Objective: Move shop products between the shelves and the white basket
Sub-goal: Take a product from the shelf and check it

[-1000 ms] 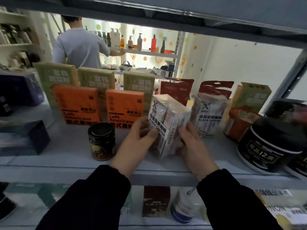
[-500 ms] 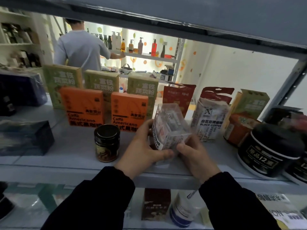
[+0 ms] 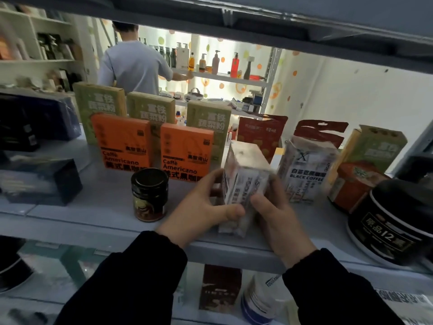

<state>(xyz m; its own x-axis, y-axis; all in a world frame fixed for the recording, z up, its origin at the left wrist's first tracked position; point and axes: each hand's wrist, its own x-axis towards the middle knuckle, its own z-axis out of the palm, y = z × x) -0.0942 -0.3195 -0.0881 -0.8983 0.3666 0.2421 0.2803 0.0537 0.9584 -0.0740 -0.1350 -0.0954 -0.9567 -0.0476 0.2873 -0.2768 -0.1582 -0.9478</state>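
Observation:
A white black-coffee box [image 3: 243, 179] stands turned edge-on near the front of the grey shelf [image 3: 98, 214]. My left hand [image 3: 206, 207] grips its left side, thumb across the front. From the right, my right hand [image 3: 274, 212] holds the box with curled fingers. A second, identical white coffee box [image 3: 307, 170] stands just to the right, facing me. The white basket is not in view.
Two orange Caffè Americano boxes [image 3: 121, 144] and green boxes [image 3: 206, 120] stand behind. A dark jar [image 3: 150, 195] sits left of my hands. A black tub [image 3: 393, 221], an orange tin [image 3: 356, 188] and red pouches [image 3: 262, 134] are right. A person stands at far shelves.
Both hands have turned the white coffee box from its front face to its narrow edge and brought it down toward the shelf's front.

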